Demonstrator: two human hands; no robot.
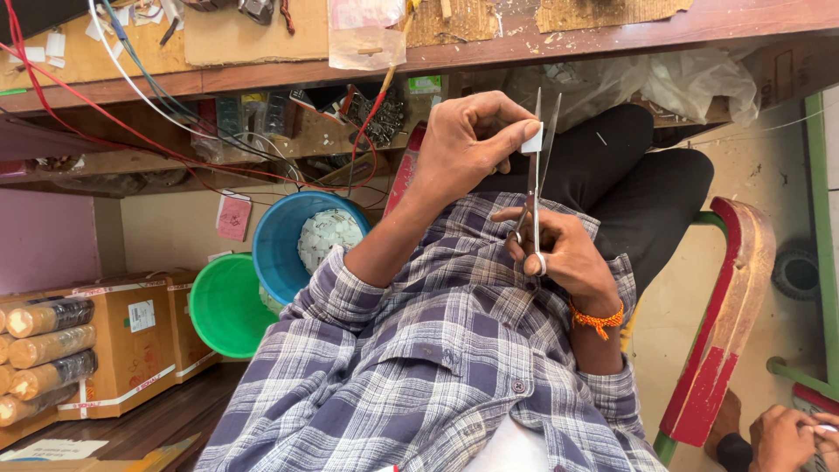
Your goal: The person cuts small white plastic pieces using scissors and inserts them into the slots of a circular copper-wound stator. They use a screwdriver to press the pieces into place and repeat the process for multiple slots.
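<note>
My left hand (468, 144) pinches a small white rectangular piece (531, 138) between thumb and fingertips, over my lap. My right hand (564, 253), with an orange thread band at the wrist, grips the handles of a pair of steel scissors (535, 183). The blades point away from me and stand slightly apart, with the edge of the white piece between them. Both forearms are in checked shirt sleeves.
A blue bucket (273, 240) holding white cut pieces (325, 238) and a green bucket (225, 306) stand on the floor to my left. Cardboard boxes (131, 336), a cluttered wooden bench (262, 48) with wires, a red and green chair (725, 323). Another person's hand (782, 437) at the lower right.
</note>
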